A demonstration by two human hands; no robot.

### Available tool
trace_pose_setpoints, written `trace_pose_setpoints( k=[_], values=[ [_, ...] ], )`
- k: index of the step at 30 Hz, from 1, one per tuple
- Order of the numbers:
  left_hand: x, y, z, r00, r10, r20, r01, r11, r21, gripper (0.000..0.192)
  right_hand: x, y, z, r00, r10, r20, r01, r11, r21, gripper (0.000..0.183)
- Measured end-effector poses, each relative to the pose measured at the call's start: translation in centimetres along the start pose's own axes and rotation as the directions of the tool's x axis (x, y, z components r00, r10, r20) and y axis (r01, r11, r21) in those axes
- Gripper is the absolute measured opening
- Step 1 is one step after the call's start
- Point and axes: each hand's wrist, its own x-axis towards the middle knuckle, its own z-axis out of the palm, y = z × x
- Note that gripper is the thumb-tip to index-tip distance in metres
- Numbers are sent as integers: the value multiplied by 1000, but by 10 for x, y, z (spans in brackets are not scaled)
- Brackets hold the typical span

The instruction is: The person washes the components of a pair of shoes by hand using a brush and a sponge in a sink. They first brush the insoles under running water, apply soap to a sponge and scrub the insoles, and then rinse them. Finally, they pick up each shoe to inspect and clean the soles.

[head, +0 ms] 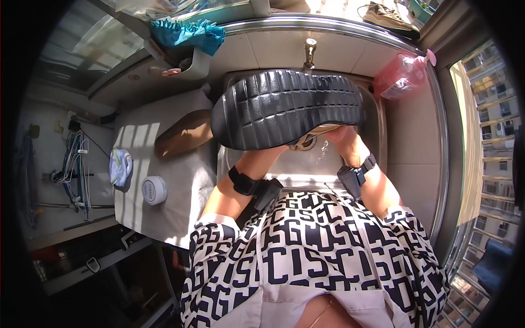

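A shoe [287, 108] is held up over the metal sink [301, 166], its wet, shiny black ribbed sole turned towards me. My right hand [341, 133] grips its light upper near the right end, fingers partly hidden. Behind the sole's lower left edge goes my left hand [280, 149], so its fingers are out of sight. Laces hang below the sole, near the sink drain [308, 143]. Small splashes of water show beside the drain. Above the shoe, a metal tap [310, 51] sticks out from the tiled wall.
On the grey-covered counter at left lie a brown insole [184, 133], a round white tub [154, 190] and a white cloth item [121, 167]. A pink pump bottle [402, 77] stands right of the sink. Up on the sill are a teal cloth [186, 35] and another shoe [389, 19].
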Motion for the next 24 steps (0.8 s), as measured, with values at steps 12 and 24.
trace_pose_setpoints(
  k=[12, 24],
  values=[
    [0, -14, -15, 995, 96, -6, -68, 746, 663, 32, -1, 40, 2, 860, 501, 91, -193, 155, 969, 32],
    [1, -37, -38, 943, 198, 266, -249, -109, 962, 31, -47, 106, 28, 759, 629, -166, -175, 444, 879, 36]
  ],
)
